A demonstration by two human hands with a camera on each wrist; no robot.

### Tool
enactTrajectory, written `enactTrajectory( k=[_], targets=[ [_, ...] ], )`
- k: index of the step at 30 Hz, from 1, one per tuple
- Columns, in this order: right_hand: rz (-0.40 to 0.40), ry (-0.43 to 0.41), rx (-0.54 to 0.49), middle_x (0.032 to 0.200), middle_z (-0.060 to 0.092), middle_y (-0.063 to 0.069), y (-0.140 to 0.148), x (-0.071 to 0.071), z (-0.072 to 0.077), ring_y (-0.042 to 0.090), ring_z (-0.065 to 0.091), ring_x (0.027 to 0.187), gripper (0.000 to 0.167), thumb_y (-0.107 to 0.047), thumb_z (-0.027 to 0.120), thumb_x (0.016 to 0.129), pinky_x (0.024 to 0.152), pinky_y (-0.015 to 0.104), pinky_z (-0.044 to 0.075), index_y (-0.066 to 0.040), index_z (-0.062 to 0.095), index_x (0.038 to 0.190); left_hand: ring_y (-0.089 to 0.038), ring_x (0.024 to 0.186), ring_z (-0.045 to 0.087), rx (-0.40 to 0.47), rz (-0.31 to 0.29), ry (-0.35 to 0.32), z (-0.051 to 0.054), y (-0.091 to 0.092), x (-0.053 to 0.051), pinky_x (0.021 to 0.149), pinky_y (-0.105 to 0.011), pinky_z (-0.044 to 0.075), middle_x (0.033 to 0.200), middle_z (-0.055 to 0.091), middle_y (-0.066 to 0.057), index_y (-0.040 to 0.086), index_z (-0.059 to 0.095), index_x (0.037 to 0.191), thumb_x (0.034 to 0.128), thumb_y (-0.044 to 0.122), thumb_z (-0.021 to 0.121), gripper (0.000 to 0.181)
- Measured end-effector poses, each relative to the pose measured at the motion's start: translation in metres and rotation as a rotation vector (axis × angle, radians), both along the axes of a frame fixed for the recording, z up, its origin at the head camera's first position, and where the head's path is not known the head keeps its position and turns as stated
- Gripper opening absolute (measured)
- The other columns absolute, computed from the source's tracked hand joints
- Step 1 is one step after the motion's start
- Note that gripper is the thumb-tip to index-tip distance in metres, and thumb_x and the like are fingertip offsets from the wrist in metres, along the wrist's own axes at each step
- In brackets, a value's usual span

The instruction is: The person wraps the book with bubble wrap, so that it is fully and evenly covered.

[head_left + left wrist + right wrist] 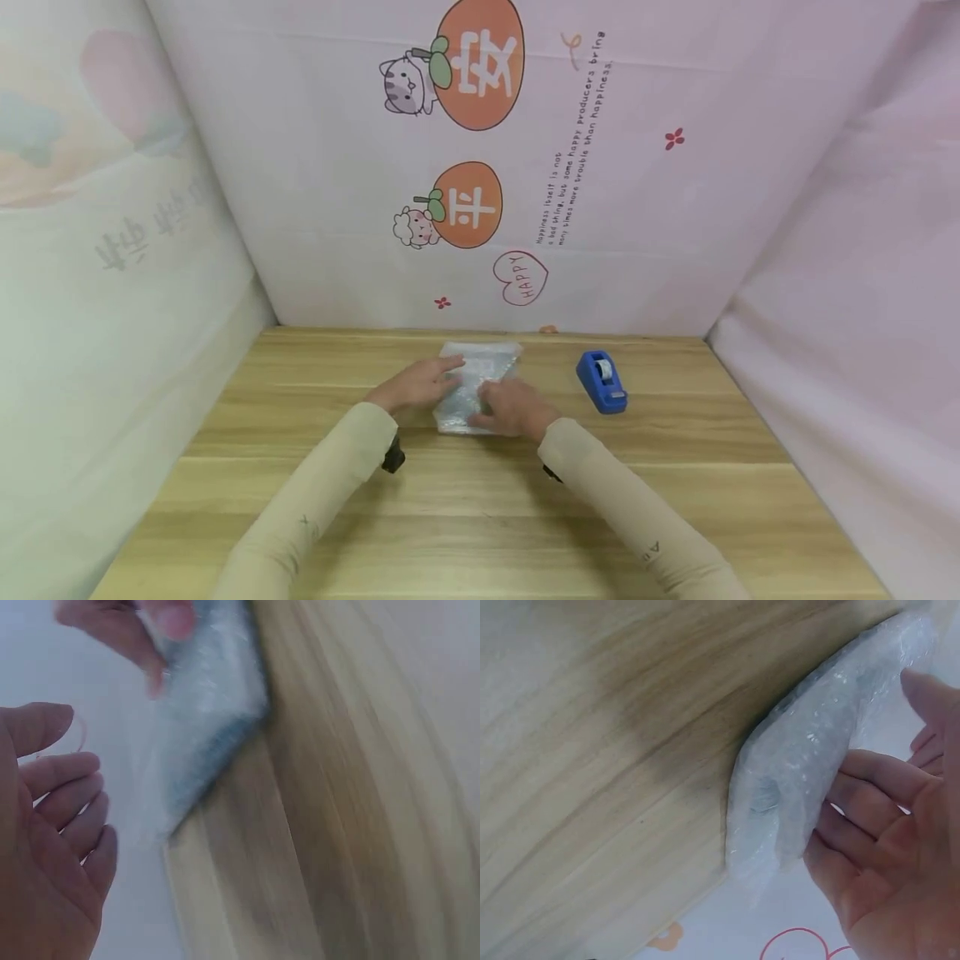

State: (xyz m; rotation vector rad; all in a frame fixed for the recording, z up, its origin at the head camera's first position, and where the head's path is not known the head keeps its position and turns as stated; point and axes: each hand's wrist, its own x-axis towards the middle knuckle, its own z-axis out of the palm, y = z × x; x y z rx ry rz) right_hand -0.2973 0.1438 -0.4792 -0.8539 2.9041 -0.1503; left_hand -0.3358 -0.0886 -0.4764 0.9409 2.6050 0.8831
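Observation:
A flat packet of clear bubble wrap (pixel 474 367) lies on the wooden table in the head view. My left hand (pixel 422 383) is at its left side, fingers loosely bent; in the left wrist view its fingertips look apart from the wrap. On the right side, my right hand (pixel 516 407) rests against the packet. The right wrist view shows the right hand's fingers (pixel 870 780) extended along the wrap's edge, the thumb spread away from them. What lies inside the folded bubble wrap (pixel 802 742) cannot be made out.
A blue tape dispenser (pixel 609 400) with a roll of tape stands to the right of the packet. Behind the wooden table (pixel 465 517) rises a printed white cloth (pixel 337 250), and pale cloth sides stand left and right.

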Motion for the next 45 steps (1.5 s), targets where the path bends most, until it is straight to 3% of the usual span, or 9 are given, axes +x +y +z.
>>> enactTrajectory(
  k=[3, 5, 7, 14, 25, 31, 36, 41, 45],
  targets=[
    [-0.018, -0.056, 0.024, 0.137, 0.07, 0.016, -0.001, 0.006, 0.001, 0.03, 0.068, 0.125, 0.073, -0.062, 0.06, 0.101, 0.107, 0.044, 0.056, -0.001, 0.062, 0.14, -0.039, 0.163, 0.024, -0.147, -0.094, 0.102, -0.001, 0.003, -0.001, 0.134, -0.055, 0.021, 0.176, 0.022, -0.019, -0.002, 0.031, 0.164, 0.1114, 0.028, 0.05, 0.064],
    [-0.034, -0.078, 0.052, 0.162, 0.051, 0.018, 0.0, 0.011, 0.001, 0.033, 0.051, 0.149, 0.086, -0.066, 0.056, 0.102, 0.124, 0.046, 0.043, -0.001, 0.048, 0.157, -0.037, 0.165, 0.017, -0.25, -0.134, 0.158, -0.003, 0.004, -0.001, 0.135, -0.054, 0.019, 0.177, 0.015, -0.019, -0.002, 0.026, 0.166, 0.111, 0.031, 0.049, 0.068],
    [-0.043, -0.096, 0.068, 0.171, 0.035, 0.017, 0.0, 0.015, 0.0, 0.034, 0.036, 0.159, 0.092, -0.069, 0.053, 0.102, 0.131, 0.047, 0.033, -0.003, 0.037, 0.163, -0.036, 0.166, 0.015, -0.311, -0.159, 0.195, -0.006, 0.005, 0.0, 0.135, -0.052, 0.019, 0.178, 0.014, -0.017, 0.0, 0.023, 0.167, 0.1106, 0.033, 0.048, 0.07],
    [-0.058, -0.114, 0.067, 0.176, 0.023, 0.015, 0.004, 0.023, -0.006, 0.032, 0.023, 0.164, 0.097, -0.072, 0.051, 0.101, 0.134, 0.047, 0.027, -0.005, 0.027, 0.167, -0.036, 0.165, 0.019, -0.384, -0.201, 0.265, -0.018, 0.01, -0.001, 0.134, -0.051, 0.023, 0.178, 0.017, -0.017, 0.0, 0.024, 0.167, 0.111, 0.037, 0.044, 0.07],
    [-0.038, -0.089, 0.078, 0.177, 0.018, 0.017, 0.003, 0.027, -0.01, 0.031, 0.018, 0.166, 0.102, -0.074, 0.049, 0.1, 0.134, 0.046, 0.026, -0.003, 0.02, 0.168, -0.035, 0.166, 0.014, -0.438, -0.224, 0.27, -0.019, 0.011, 0.001, 0.135, -0.05, 0.02, 0.178, 0.012, -0.017, -0.001, 0.017, 0.168, 0.1143, 0.034, 0.039, 0.067],
    [-0.031, -0.147, 0.026, 0.178, 0.014, 0.017, 0.009, 0.024, -0.012, 0.033, 0.014, 0.166, 0.1, -0.071, 0.049, 0.102, 0.134, 0.049, 0.024, -0.004, 0.017, 0.169, -0.035, 0.166, 0.016, -0.473, -0.219, 0.291, -0.022, 0.015, 0.002, 0.135, -0.049, 0.021, 0.178, 0.014, -0.017, -0.001, 0.019, 0.167, 0.1143, 0.033, 0.039, 0.066],
    [-0.018, -0.235, -0.052, 0.176, 0.018, 0.018, 0.013, 0.012, 0.0, 0.035, 0.019, 0.165, 0.089, -0.061, 0.048, 0.107, 0.134, 0.051, 0.024, -0.002, 0.021, 0.167, -0.034, 0.166, 0.017, -0.495, -0.212, 0.294, -0.02, 0.016, 0.002, 0.135, -0.047, 0.022, 0.178, 0.016, -0.017, -0.001, 0.021, 0.167, 0.1141, 0.032, 0.04, 0.065],
    [-0.011, -0.26, -0.071, 0.167, 0.041, 0.02, 0.016, -0.006, 0.021, 0.035, 0.041, 0.156, 0.074, -0.05, 0.053, 0.109, 0.13, 0.05, 0.034, 0.0, 0.037, 0.162, -0.032, 0.166, 0.018, -0.525, -0.215, 0.327, -0.016, 0.017, 0.003, 0.135, -0.045, 0.024, 0.178, 0.017, -0.016, 0.0, 0.022, 0.167, 0.1147, 0.033, 0.038, 0.064],
    [-0.026, -0.29, -0.079, 0.164, 0.047, 0.019, 0.021, -0.014, 0.038, 0.036, 0.045, 0.153, 0.066, -0.044, 0.055, 0.109, 0.126, 0.052, 0.039, -0.003, 0.044, 0.16, -0.029, 0.166, 0.017, -0.547, -0.214, 0.333, -0.018, 0.016, 0.003, 0.135, -0.042, 0.023, 0.179, 0.016, -0.013, 0.003, 0.02, 0.168, 0.115, 0.036, 0.035, 0.065]
  ],
)
